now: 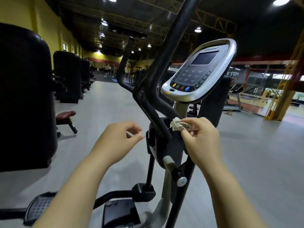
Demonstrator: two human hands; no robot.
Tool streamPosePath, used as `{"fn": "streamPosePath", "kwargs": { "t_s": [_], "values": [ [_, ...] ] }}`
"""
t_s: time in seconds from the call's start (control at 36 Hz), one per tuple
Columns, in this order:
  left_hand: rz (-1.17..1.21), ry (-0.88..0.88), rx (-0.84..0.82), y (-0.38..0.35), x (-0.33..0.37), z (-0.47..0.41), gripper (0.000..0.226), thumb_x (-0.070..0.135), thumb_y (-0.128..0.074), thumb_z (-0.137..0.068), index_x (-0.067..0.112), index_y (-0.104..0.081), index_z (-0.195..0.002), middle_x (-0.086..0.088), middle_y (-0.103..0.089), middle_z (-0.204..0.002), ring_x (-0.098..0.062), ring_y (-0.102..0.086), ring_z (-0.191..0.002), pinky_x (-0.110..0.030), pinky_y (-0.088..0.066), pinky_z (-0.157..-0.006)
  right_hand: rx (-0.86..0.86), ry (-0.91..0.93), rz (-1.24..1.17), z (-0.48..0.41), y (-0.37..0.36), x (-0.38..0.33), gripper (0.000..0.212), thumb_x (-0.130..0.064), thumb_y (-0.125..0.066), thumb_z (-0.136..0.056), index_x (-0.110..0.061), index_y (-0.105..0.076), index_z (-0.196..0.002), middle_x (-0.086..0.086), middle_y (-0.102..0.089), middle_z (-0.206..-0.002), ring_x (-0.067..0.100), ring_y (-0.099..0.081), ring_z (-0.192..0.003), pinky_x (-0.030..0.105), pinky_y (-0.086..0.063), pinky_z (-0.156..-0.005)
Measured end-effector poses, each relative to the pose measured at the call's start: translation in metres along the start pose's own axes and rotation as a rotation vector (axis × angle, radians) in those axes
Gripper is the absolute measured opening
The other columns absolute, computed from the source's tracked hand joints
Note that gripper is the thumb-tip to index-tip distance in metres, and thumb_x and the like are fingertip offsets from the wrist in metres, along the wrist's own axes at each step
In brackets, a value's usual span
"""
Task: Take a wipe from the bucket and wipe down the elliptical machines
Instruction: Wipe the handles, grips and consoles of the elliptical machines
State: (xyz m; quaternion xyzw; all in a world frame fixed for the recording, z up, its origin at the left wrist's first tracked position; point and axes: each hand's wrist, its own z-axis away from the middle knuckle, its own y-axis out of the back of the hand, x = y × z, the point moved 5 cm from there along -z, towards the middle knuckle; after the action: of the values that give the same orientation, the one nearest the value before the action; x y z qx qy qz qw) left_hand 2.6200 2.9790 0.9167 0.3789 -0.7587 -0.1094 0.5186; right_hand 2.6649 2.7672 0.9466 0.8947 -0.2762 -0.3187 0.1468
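Along the left edge of the frame stands a large black machine housing [24,96], and behind it a row of black machines [67,76] runs back along the yellow wall. A maroon padded bench [65,115] sits on the grey floor [255,153] just right of the housing. In the lower left corner lies a ribbed foot pedal [39,206] of the elliptical machine [161,145], which fills the middle of the frame.

The left hand [115,142] hovers left of centre, just beside the machine's black pivot housing and not touching it. Its grip is slack, the fingers loosely curled toward the thumb with nothing seen between them.

A black curved handlebar [158,79] rises from the pivot housing toward the top of the frame, with a second, thinner bar behind it.

Just right of centre the crumpled pale wipe [178,125] is pressed where the handlebar's lower end meets the upright post, below the console. The right hand [202,139] has its grip clamped on the wipe, thumb and curled fingers pinching the bunched cloth, and one end sticks out toward the bar.

Above it tilts the silver-rimmed console [199,71], with a dark screen and a row of yellow, green, red and blue buttons along its lower edge. Below the right wrist a silver-capped knob [181,181] juts from the frame. At the far right stands a yellow steel column [286,79], with more gym equipment blurred behind it.
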Motion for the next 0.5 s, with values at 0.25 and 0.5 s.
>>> {"fn": "streamPosePath", "kwargs": {
  "t_s": [0.25, 0.5],
  "values": [
    [0.166, -0.172, 0.162, 0.024, 0.025, -0.092, 0.033, 0.043, -0.065, -0.085, 0.034, -0.059, -0.116, 0.018, -0.061, -0.104, 0.005, -0.058, -0.087, -0.01, -0.041, -0.066, 0.238, 0.284, -0.014, -0.072, -0.004, -0.02, 0.033, -0.006, -0.065, -0.076, -0.032, -0.068, -0.096, -0.011, -0.05, -0.079, 0.009, -0.051, -0.069, 0.01, -0.04, -0.065],
    [0.261, -0.278, 0.177, 0.036, 0.053, -0.137, 0.045, 0.042, -0.064, -0.085, 0.032, -0.053, -0.127, 0.017, -0.059, -0.109, 0.002, -0.057, -0.099, -0.014, -0.045, -0.075, 0.401, 0.609, 0.02, -0.128, 0.003, -0.05, 0.025, -0.012, -0.064, -0.083, -0.011, -0.069, -0.108, 0.009, -0.057, -0.088, 0.013, -0.052, -0.075, 0.024, -0.046, -0.061]
  ]
}}
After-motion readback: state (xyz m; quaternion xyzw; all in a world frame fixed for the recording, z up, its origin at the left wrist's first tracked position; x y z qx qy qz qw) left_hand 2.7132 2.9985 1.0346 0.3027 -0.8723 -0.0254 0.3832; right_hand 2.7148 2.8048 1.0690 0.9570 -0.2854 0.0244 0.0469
